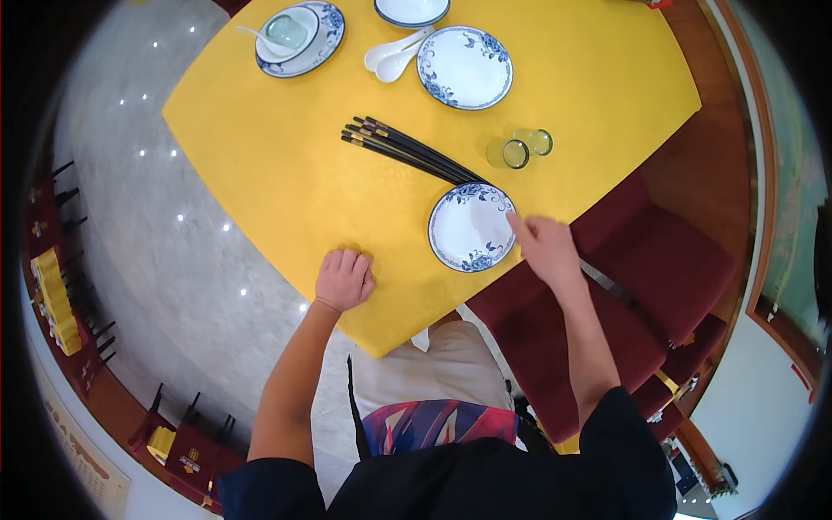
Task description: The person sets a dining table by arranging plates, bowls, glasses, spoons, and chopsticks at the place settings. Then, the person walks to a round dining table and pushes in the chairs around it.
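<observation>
On a yellow-covered table (260, 147), one setting is already stacked at far left: plate (332, 31), bowl (276, 53), greenish cup (286, 31) and spoon (248, 32). The left hand (344, 279) is curled loosely on the cloth, nothing seen in it. Still laid out loose are chopsticks (407, 152), two spoons (392, 61), another bowl (412, 10), a far plate (465, 68) and two glasses (515, 154). A near plate (472, 227) is placed by the chopsticks' lower ends; its right rim is met by the right hand (548, 244), though whether it is gripped cannot be told. Counted altogether: three plates, two bowls, one cup, three spoons, two glasses, roughly six overlapping chopsticks.
</observation>
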A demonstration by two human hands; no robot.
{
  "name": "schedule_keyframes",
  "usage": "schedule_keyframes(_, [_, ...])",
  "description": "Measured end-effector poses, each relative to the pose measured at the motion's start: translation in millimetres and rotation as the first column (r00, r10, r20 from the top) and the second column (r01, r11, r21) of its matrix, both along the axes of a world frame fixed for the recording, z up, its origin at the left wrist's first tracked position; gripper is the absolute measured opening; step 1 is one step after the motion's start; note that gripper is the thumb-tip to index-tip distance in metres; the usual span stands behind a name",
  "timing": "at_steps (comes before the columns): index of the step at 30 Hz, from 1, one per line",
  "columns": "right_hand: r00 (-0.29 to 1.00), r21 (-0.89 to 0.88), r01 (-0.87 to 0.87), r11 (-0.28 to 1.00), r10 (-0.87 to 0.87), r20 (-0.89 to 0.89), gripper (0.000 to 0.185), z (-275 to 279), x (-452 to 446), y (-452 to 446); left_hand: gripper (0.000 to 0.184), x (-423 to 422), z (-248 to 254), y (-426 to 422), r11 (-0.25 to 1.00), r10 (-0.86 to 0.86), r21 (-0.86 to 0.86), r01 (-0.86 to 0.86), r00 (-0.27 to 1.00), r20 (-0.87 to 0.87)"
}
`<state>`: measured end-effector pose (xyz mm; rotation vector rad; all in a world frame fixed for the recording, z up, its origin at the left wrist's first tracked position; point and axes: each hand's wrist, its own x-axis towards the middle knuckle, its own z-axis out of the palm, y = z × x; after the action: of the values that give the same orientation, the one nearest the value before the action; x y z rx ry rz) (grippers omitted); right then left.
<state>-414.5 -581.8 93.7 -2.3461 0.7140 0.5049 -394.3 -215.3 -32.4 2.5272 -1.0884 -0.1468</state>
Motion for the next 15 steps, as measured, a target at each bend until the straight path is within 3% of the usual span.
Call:
schedule_keyframes(2, [0.985,-0.072,-0.096,0.993,0.105,0.140,0.055,24,49,4,0.019,1,1,0,1.000,-0.001,0.000,0.001,1.000,0.002])
schedule_keyframes(4, [0.915,-0.099,-0.128,0.987,0.156,0.371,0.053,12,108,-2,0.019,3,0,0,1.000,-0.002,-0.002,0.002,1.000,0.007])
schedule_keyframes(7, [0.961,-0.269,-0.115,0.956,0.175,0.213,0.053,-14,211,-17,0.019,2,1,-2,1.000,-0.003,-0.002,0.003,1.000,0.008])
schedule_keyframes(10, [0.997,-0.451,-0.044,0.891,0.070,0.042,0.055,-43,265,-44,0.019,2,-1,0,1.000,-0.006,0.014,0.006,1.000,0.013])
schedule_keyframes(14, [0.986,-0.418,-0.162,0.894,0.128,-0.108,0.054,-85,277,-88,0.020,-1,-6,3,1.000,0.005,0.013,-0.005,1.000,0.003])
schedule_keyframes(15, [0.968,-0.397,-0.248,0.883,0.236,-0.080,0.052,-109,274,-97,0.020,-2,-6,1,1.000,-0.016,-0.017,0.016,1.000,-0.005])
